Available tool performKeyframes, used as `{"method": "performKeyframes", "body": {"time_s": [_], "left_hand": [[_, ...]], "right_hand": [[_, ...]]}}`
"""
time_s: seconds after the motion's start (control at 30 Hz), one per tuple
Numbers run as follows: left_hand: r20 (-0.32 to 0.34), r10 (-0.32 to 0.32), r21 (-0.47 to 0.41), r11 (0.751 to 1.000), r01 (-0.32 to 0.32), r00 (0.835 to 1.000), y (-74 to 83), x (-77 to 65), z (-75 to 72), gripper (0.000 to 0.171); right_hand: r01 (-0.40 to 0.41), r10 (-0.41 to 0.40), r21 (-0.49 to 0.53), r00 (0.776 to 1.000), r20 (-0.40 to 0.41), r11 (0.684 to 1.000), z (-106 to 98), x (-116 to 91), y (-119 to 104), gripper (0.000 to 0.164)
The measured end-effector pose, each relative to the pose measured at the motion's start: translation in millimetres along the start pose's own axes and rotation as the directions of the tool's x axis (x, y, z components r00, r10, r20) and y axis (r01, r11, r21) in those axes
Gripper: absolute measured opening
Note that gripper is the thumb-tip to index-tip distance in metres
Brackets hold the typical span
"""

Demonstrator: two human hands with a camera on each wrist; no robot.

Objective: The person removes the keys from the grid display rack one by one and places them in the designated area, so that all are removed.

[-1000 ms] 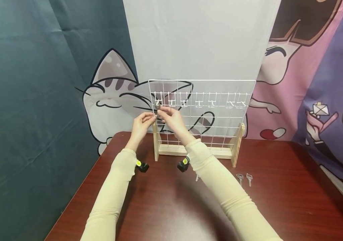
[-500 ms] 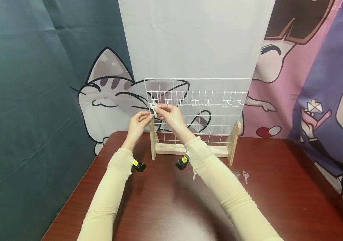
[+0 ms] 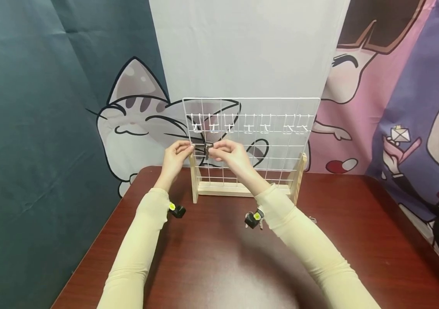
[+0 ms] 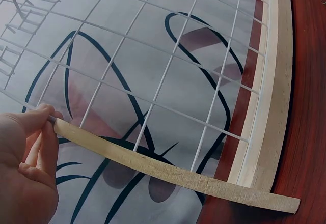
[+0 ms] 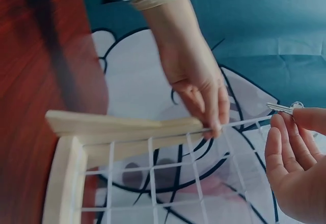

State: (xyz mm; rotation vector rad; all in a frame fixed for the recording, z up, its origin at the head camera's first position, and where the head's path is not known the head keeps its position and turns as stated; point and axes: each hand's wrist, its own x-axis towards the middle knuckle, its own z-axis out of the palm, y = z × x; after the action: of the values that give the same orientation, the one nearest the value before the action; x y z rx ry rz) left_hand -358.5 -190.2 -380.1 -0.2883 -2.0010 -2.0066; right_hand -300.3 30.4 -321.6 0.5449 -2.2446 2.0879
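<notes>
A white wire grid rack stands upright in a wooden base, with several white hooks along its upper part. My left hand pinches the grid's left side wire just above the top of the wooden post. In my right hand a silver key is pinched between thumb and fingers. From the head, this key shows in front of the grid, below and right of the leftmost hook. The right wrist view has the key beyond the grid's side wire, its blade pointing toward the left hand.
The dark red wooden table lies under the rack. More keys lie on it near the right wrist camera, partly hidden by it. Another key peeks out beyond the right sleeve. A printed cloth backdrop hangs behind.
The right hand has drawn the key down and to the right, away from the leftmost hook. The left hand keeps its pinch on the rack's side. The head view has shifted slightly.
</notes>
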Motion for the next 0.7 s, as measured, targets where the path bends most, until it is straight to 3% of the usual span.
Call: {"method": "performKeyframes", "body": {"time_s": [0.3, 0.7], "left_hand": [[-0.023, 0.033, 0.033, 0.999, -0.032, 0.999, -4.8, 0.9, 2.0, 0.033], [-0.02, 0.008, 0.019, 1.0, -0.008, 1.0, -3.0, -0.7, 2.9, 0.034]], "right_hand": [[-0.093, 0.094, -0.028, 0.995, 0.035, 0.995, -19, -23, 34, 0.022], [-0.18, 0.189, -0.11, 0.98, 0.07, 0.977, -23, -58, 109, 0.011]]}}
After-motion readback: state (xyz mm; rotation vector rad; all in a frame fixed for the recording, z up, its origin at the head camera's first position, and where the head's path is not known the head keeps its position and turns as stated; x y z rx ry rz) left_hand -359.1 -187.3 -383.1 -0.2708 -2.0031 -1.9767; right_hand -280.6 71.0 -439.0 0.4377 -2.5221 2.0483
